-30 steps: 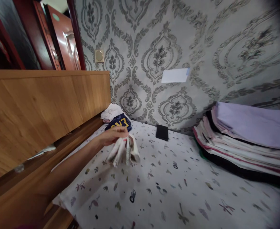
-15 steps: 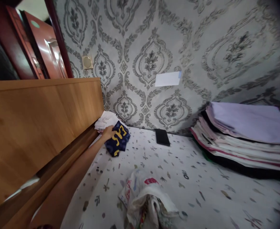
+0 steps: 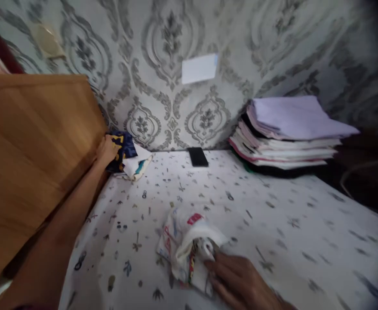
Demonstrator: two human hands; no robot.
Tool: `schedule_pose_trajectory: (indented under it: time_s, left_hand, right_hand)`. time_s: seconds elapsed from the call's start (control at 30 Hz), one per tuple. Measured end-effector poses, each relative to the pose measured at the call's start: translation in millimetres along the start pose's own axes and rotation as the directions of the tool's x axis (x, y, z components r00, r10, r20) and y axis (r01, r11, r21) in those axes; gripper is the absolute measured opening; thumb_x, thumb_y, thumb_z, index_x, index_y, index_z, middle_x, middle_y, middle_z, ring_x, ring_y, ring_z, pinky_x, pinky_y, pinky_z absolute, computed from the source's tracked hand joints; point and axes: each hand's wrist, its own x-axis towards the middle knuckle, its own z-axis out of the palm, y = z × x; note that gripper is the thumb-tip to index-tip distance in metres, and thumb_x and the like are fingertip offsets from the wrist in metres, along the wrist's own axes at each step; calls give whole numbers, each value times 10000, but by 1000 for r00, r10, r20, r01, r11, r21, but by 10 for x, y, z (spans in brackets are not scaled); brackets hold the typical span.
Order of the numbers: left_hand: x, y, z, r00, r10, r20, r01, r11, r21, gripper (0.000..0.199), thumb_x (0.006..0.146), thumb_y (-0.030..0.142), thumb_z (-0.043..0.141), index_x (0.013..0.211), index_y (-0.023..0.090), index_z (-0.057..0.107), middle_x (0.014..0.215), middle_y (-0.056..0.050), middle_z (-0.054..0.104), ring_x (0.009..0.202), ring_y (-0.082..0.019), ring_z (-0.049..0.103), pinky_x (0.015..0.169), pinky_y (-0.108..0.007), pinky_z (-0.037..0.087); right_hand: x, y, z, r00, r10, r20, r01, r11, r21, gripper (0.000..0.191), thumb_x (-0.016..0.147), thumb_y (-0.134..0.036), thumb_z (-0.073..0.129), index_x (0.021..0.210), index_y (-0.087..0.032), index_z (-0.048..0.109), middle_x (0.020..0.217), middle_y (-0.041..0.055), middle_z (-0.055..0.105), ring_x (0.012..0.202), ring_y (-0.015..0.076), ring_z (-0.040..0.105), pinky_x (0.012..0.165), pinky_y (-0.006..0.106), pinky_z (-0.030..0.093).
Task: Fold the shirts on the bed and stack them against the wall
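Note:
My left hand [image 3: 106, 148] is stretched far out beside the wooden board, its fingers closed on the edge of a navy folded garment [image 3: 128, 146] with yellow letters. That garment rests on a small pile of white clothes [image 3: 137, 165], one with a teal patch. Close to me lies a crumpled white garment [image 3: 179, 232] with red print, its opening facing me. My right hand [image 3: 240, 277], somewhat blurred, reaches in from the lower right with its fingers pinching cloth at that opening. Part of its grip is hidden.
A tall stack of folded clothes [image 3: 288, 142], lilac on top, stands at the right by the wall. A black phone-like slab [image 3: 198, 156] lies near the wall. The wooden board [image 3: 40, 163] borders the patterned bed sheet [image 3: 256, 206] on the left.
My left hand has brought the navy garment onto the white pile beside the board. My right hand has come into view at the crumpled white garment. The view has shifted.

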Motion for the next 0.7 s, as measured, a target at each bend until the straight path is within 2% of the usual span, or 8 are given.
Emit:
schedule_pose_trajectory:
  time_s: [0.1, 0.17, 0.2, 0.27, 0.33, 0.43, 0.57, 0.7]
  left_hand:
    - [-601, 229, 289, 917, 166, 362, -117, 981, -154, 162, 844, 321, 584, 885, 167, 612, 878, -53, 671, 883, -216, 647, 762, -292, 486]
    - [-1105, 424, 330, 689, 360, 628, -120, 912, -392, 250, 858, 434, 569, 867, 188, 614, 785, -15, 631, 774, -190, 614, 672, -274, 464]
    - [-1372, 522, 304, 586, 456, 670, -113, 865, -490, 295, 856, 487, 574, 865, 194, 609, 793, -10, 621, 764, -182, 598, 659, -269, 453]
    - [-1896, 700, 206, 476, 550, 686, -108, 811, -576, 320, 864, 522, 585, 946, 214, 588, 863, -3, 614, 791, -173, 580, 675, -267, 442]
    - [-2346, 843, 117, 487, 551, 678, -170, 821, -545, 323, 838, 516, 631, 955, 225, 553, 855, 6, 596, 771, -172, 556, 670, -276, 426]
    - [-2747, 989, 102, 591, 471, 655, -185, 870, -458, 227, 828, 434, 601, 841, 218, 530, 809, 3, 580, 730, -174, 524, 648, -289, 402]
    - [-2710, 1060, 125, 625, 340, 703, 228, 782, -580, 200, 749, 380, 579, 688, 194, 539, 678, 15, 552, 660, -150, 529, 609, -258, 423]
    - [-2478, 959, -134, 785, 5, 620, 543, 477, -691, 235, 576, 337, 690, 684, 185, 549, 646, 30, 563, 614, -130, 555, 583, -239, 473]
  right_hand:
    - [-16, 34, 25, 999, 27, 20, -28, 999, 42, 281, 1039, -250, 402, 903, -185, 639, 637, 16, 610, 557, 132, 582, 525, 238, 437]
    - [-53, 59, 54, 998, 59, 10, -59, 997, 47, 268, 1029, -244, 442, 840, -190, 624, 612, 1, 578, 537, 121, 546, 515, 238, 397]
    - [-69, 64, 65, 997, 79, -10, -79, 996, 47, 264, 1025, -245, 459, 821, -192, 618, 607, -3, 571, 530, 117, 535, 514, 238, 385]
    - [-86, 54, 71, 991, 116, -68, -112, 992, 54, 254, 1016, -247, 491, 798, -195, 610, 596, -11, 568, 519, 108, 524, 508, 235, 375]
    - [-78, 28, 52, 980, 159, -122, -149, 985, 85, 240, 1007, -242, 516, 792, -194, 610, 597, -15, 580, 513, 102, 529, 505, 228, 387]
    - [-39, -6, -42, 958, 227, -174, -206, 970, 131, 224, 997, -214, 529, 794, -192, 621, 626, -6, 629, 531, 103, 576, 522, 221, 441]
    - [-22, 13, -374, 920, 297, -255, -264, 952, 155, 194, 972, -206, 553, 808, -206, 658, 704, 12, 711, 608, 130, 666, 584, 230, 524]
    - [-208, 78, -870, 809, 445, -383, -403, 896, 187, 92, 905, -253, 652, 824, -231, 689, 753, 5, 732, 634, 140, 673, 608, 232, 542]
